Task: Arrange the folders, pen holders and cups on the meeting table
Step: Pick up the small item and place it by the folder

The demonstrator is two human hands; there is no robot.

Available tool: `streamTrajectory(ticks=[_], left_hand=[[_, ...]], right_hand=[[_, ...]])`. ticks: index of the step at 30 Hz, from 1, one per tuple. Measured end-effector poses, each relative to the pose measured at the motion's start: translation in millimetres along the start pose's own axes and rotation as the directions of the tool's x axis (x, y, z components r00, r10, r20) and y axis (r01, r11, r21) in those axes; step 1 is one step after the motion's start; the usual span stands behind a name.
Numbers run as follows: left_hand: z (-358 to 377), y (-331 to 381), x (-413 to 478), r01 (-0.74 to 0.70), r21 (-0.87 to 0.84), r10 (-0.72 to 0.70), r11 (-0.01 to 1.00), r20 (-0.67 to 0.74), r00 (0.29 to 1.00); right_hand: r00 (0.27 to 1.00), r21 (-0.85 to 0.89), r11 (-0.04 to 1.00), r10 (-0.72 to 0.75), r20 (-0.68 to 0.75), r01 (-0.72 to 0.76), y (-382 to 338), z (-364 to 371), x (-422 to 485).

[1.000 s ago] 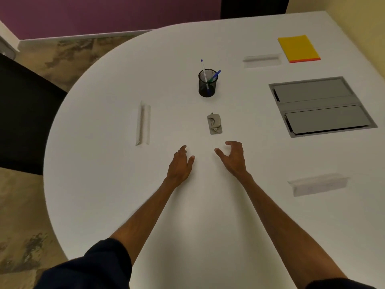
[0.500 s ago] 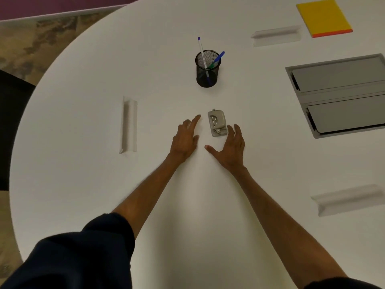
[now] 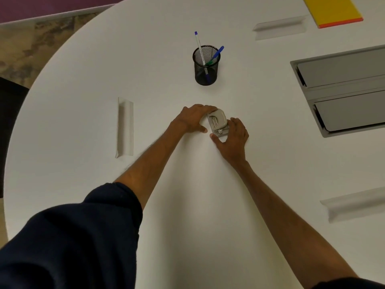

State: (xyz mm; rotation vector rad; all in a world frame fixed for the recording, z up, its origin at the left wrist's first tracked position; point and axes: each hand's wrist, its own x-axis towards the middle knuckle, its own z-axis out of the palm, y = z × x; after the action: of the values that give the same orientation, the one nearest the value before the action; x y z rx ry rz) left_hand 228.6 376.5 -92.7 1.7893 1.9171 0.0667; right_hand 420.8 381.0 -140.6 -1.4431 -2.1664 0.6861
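hidden: left hand point(image 3: 190, 119) covers the far-left corner of the hole punch point(image 3: 217, 123); right hand point(image 3: 231, 140) covers its near-right edge. Underside contact not visible.
cut off: yellow folder point(image 3: 331, 10) runs out of frame at the top, far-right part of the desk point(image 3: 83, 84); grey cable hatch point(image 3: 343, 90) cut by the right edge.
hard to tell: whether the punch is lifted or flat on the desk, can't tell. Three white folded name cards, no text readable: one point(image 3: 125, 127) toward the left edge, one point(image 3: 279, 27) far right beside the folder, one point(image 3: 354, 204) near the right edge.
left fingers: curled over the far end of the punch, thumb on the desk just beside its left side; clamped on it.
right fingers: thumb at the near end, the rest along the right side; clamped on it too.
punch axis: long axis runs near-to-far, slightly tilted, rounded lever end pointing away from the person toward the pen holder.
pen holder point(image 3: 206, 65): black mesh, upright, mid-desk, apart from the hands on the far side. White pen point(image 3: 199, 46) leans left, blue pen point(image 3: 216, 53) leans right; a green one is mostly hidden inside.
sleeve point(image 3: 73, 236): dark, left arm, fills the lower-left corner.
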Motion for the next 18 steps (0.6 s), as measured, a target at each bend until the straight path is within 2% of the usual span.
streamTrajectory(ticks=[5, 10, 15, 18], left_hand=[[17.0, 2.7, -18.5, 0.057, -0.205, -0.096, 0.977, -0.182, 0.979], [44.6, 22.0, -43.6, 0.135, -0.372, -0.268, 0.918, -0.334, 0.904], [51.8, 30.8, -66.1, 0.127, -0.502, -0.31, 0.856, -0.3, 0.902], [48.3, 41.2, -76.7, 0.158, -0.732, -0.435, 0.663, -0.204, 0.877]], right_hand=[[0.991, 0.083, 0.996, 0.032, 0.134, -0.044, -1.3, -10.6, 3.1], [0.985, 0.09, 0.996, 0.001, 0.175, -0.017, -11.4, -20.2, 2.1], [0.979, 0.158, 0.987, -0.048, 0.196, 0.017, -13.8, -31.2, -11.4], [0.963, 0.178, 0.983, -0.003, 0.268, -0.047, -12.0, -41.5, -20.6]])
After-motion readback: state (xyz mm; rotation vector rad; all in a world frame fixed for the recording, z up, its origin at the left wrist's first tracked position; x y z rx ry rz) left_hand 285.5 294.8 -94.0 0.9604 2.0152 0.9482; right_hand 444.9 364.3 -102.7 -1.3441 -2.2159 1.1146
